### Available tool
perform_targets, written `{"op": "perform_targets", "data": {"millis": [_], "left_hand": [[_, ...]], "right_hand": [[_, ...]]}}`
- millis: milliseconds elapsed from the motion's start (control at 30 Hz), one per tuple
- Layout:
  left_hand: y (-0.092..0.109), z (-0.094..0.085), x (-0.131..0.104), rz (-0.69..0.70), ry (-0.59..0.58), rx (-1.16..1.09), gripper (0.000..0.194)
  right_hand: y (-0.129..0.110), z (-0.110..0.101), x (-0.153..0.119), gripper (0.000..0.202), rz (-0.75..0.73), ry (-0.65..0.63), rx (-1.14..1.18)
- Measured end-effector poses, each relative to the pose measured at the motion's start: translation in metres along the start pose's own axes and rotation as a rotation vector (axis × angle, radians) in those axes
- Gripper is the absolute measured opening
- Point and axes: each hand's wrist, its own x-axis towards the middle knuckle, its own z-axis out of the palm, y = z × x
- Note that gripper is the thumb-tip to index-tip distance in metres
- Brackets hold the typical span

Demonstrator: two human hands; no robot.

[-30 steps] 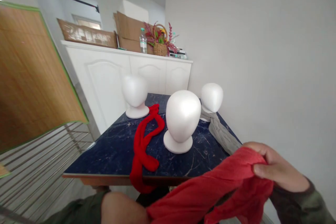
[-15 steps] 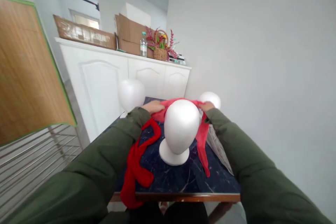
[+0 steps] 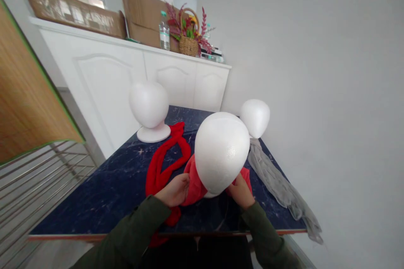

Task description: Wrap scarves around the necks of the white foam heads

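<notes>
Gripping the two ends of a thin red fabric scarf, the left hand and the right hand now sit close to the person at the neck of the nearest white foam mannequin head; half a second ago both arms were stretched out behind that head, so the scarf has been brought round it and forward. Each hand is closed on its end, fingers pinching cloth just below the head, on the dark blue marbled table. A second bright red scarf lies loose beside it, and a grey scarf trails off the right edge. On the white cabinet a woven wicker basket holds red flowers.
</notes>
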Motion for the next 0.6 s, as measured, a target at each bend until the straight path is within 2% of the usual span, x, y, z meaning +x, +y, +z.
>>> {"op": "perform_targets", "data": {"millis": [67,133,267,333,400,500,567,600], "left_hand": [[-0.007,0.005,0.007,-0.001,0.048,0.065,0.033],[-0.009,0.008,0.011,0.01,0.085,0.168,0.032],[-0.003,0.005,0.008,0.04,0.068,0.457,0.034],[0.002,0.005,0.004,0.062,0.054,0.608,0.033],[0.006,0.006,0.001,0.086,0.018,0.758,0.033],[0.009,0.009,0.002,0.172,-0.17,0.984,0.04],[0.008,0.009,0.008,0.221,-0.268,1.056,0.046],[0.007,0.01,0.01,0.233,-0.258,1.022,0.046]], "right_hand": [[0.0,0.007,-0.011,0.054,0.016,0.088,-0.069],[-0.001,0.016,-0.022,0.048,0.01,0.153,-0.108],[-0.005,0.026,-0.036,0.034,-0.14,0.098,-0.184],[-0.008,0.025,-0.037,0.029,-0.136,0.034,-0.189],[-0.011,0.023,-0.036,0.025,-0.073,-0.109,-0.139],[-0.012,0.021,-0.034,0.026,0.004,-0.37,-0.047],[-0.012,0.024,-0.037,0.03,0.025,-0.411,-0.025],[-0.013,0.026,-0.04,0.032,0.035,-0.397,-0.021]]}}
